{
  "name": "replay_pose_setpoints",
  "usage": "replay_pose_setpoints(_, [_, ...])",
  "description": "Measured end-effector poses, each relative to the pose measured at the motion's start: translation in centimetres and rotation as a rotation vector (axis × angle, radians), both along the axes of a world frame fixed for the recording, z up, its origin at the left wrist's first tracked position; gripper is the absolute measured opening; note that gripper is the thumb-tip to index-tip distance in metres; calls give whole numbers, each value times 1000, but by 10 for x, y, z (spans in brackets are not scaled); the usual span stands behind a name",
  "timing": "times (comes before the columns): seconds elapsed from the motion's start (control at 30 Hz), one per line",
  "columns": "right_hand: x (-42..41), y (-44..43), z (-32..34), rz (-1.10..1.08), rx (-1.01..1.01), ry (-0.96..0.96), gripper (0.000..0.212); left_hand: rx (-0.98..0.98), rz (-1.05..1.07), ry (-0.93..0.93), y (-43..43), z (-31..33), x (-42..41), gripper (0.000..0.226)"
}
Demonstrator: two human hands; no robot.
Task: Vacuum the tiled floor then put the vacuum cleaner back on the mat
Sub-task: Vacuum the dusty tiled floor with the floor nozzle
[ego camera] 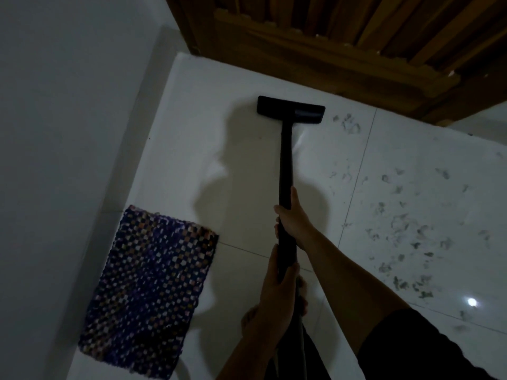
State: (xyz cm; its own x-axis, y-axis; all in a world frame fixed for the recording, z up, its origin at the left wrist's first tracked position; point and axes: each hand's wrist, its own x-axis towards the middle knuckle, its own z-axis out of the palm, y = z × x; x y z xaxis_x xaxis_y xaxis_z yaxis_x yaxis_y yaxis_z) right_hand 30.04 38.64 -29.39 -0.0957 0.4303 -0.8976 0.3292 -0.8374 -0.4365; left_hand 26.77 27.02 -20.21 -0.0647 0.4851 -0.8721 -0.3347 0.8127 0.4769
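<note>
A black vacuum wand (286, 160) runs from my hands up to its flat black floor head (290, 109), which rests on the white tiled floor (219, 86) near a wooden door. My right hand (295, 219) is wrapped around the wand higher up. Lower down, my left hand (277, 294) grips the same wand. A woven mat (148, 289) in purple and pale checks lies on the floor to the left of my hands, by the wall.
Grey dust clumps and scraps (406, 229) are scattered over the tiles to the right of the wand. A brown wooden door (343, 45) closes off the far side. A white wall (68, 119) runs along the left. My bare foot (248, 319) shows beneath my left hand.
</note>
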Motion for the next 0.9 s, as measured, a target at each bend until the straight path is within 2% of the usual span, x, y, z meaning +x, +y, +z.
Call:
replay_pose_setpoints(0.3, [-4,23,-11,7,12,4,74,63,12,-9,24,-10,-3,38])
replay_pose_setpoints(0.57, [-8,34,-18,15,22,-2,74,42,7,16,30,-24,-7,49])
replay_pose_setpoints(0.9, [-16,46,-25,-13,32,14,75,25,-67,105,43,-32,-16,52])
